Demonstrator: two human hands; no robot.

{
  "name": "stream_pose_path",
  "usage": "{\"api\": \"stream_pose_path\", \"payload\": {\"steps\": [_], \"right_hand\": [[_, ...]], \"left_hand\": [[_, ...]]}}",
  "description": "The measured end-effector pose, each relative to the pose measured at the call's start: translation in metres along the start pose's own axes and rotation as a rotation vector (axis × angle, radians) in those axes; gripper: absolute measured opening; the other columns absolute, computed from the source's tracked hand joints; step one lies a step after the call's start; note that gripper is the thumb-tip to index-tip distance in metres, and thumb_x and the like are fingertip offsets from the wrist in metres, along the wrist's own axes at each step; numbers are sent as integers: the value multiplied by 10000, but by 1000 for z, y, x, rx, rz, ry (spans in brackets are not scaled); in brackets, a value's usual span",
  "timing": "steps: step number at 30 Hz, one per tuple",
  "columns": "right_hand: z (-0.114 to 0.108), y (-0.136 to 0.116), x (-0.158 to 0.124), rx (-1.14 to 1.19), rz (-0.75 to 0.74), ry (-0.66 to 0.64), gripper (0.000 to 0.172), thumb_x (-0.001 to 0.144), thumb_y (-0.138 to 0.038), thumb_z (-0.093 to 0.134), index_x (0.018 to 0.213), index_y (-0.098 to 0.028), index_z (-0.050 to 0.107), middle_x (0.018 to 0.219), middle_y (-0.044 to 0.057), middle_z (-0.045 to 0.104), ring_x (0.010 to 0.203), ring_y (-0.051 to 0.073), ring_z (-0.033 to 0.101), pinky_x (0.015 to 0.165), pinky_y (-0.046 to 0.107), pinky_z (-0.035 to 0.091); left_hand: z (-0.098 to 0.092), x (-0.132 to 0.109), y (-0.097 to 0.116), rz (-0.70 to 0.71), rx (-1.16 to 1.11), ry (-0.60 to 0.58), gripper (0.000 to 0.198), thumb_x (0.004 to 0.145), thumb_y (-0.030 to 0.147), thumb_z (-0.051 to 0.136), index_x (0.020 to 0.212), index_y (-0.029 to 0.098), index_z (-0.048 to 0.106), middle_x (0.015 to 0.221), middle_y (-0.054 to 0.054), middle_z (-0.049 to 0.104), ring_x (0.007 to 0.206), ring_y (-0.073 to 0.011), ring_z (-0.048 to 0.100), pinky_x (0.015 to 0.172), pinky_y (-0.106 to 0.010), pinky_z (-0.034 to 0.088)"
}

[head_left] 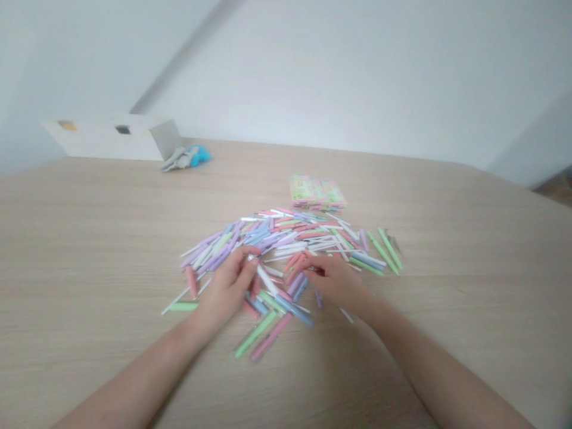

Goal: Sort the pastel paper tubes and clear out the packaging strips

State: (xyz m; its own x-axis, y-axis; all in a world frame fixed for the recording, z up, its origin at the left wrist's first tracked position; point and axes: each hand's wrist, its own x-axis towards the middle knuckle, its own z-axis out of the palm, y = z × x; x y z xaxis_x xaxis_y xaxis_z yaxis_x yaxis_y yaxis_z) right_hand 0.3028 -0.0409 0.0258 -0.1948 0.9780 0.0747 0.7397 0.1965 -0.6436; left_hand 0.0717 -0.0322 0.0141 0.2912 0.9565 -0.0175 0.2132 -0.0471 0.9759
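Bare forearms (pixel 147 369) reach over the desk (pixel 111 226) to heaped coloured sticks (pixel 268 238) short of its far edge, the left hand (pixel 230 283), nearer, pinching a white stick (pixel 267 279) slanting toward the near right corner, the right hand (pixel 335 279) curled at pink sticks (pixel 294 269), its grip unclear.

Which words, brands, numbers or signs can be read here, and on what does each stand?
No text is readable with certainty.
Stacked packs: printed marks, too blurred to read.
White box: an orange and a dark patch, no legible lettering.
Coloured sticks: no lettering can be made out.
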Motion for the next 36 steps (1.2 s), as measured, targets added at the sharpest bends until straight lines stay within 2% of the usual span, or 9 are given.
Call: {"api": "stream_pose_path", "payload": {"steps": [3, 6, 12, 16, 21, 26, 31, 34, 36], "right_hand": [[9, -10, 8, -112, -66, -23, 252, 839, -181, 492, 917, -240, 724, 814, -7, 722, 709, 144, 610, 659, 235, 420], [12, -11, 17, -149, -82, -58, 253, 846, -154, 475, 897, -209, 717, 814, 9, 747, 808, 162, 651, 760, 245, 437], [12, -5, 25, -148, -39, -87, 298, 841, -146, 453, 933, -220, 727, 760, -6, 757, 731, 151, 671, 677, 236, 437], [10, -3, 28, -136, -41, -128, 306, 823, -151, 472, 931, -247, 742, 722, -20, 753, 692, 148, 669, 623, 228, 426], [6, -2, 31, -117, -46, -172, 344, 798, -141, 486, 1008, -255, 733, 658, -20, 737, 672, 150, 670, 617, 224, 429], [6, -6, 24, -80, 2, -85, 321, 823, -140, 437, 977, -196, 713, 625, 0, 712, 601, 147, 634, 573, 225, 410], [5, -10, 6, -31, -37, -38, 317, 852, -130, 394, 957, -200, 685, 744, 7, 710, 748, 148, 622, 707, 234, 409], [-8, 3, -1, -22, 23, 22, 329, 852, -158, 366, 866, -194, 693, 825, 18, 702, 785, 161, 604, 736, 258, 403], [-23, 20, -3, -15, 146, 103, 312, 801, -172, 387, 833, -185, 697, 727, 12, 670, 695, 168, 578, 648, 262, 392]], "left_hand": [[0, 1, 0, -7, 7, -12, 389, 912, 499, 410, 1204, 242, 419, 565, 75, 542, 318, -120, 530, 280, -181, 364], [-1, 2, 1, 8, 22, -4, 366, 919, 480, 407, 1191, 235, 423, 567, 73, 533, 343, -121, 533, 305, -188, 389], [-1, 3, -1, 60, 41, 27, 328, 923, 459, 408, 1138, 218, 462, 557, 65, 539, 371, -108, 519, 354, -182, 392], [0, 2, -4, 24, 19, 4, 355, 917, 485, 405, 1168, 238, 448, 580, 66, 551, 342, -110, 513, 321, -184, 376], [-1, 3, -4, 48, 26, 17, 332, 922, 465, 409, 1153, 231, 458, 555, 66, 545, 374, -113, 525, 355, -183, 395], [-1, 3, -1, 43, 42, 23, 315, 925, 460, 402, 1133, 230, 458, 548, 71, 531, 383, -111, 522, 348, -177, 393], [-1, 2, -1, 4, 30, 15, 358, 915, 474, 413, 1180, 235, 445, 556, 68, 545, 364, -118, 525, 325, -185, 395], [-2, 2, -2, -12, 34, 22, 379, 904, 487, 429, 1186, 235, 456, 552, 64, 554, 361, -124, 535, 325, -189, 397], [-2, 2, -3, -18, 33, 18, 394, 898, 498, 436, 1194, 238, 456, 549, 64, 558, 355, -131, 539, 319, -195, 395]]}}
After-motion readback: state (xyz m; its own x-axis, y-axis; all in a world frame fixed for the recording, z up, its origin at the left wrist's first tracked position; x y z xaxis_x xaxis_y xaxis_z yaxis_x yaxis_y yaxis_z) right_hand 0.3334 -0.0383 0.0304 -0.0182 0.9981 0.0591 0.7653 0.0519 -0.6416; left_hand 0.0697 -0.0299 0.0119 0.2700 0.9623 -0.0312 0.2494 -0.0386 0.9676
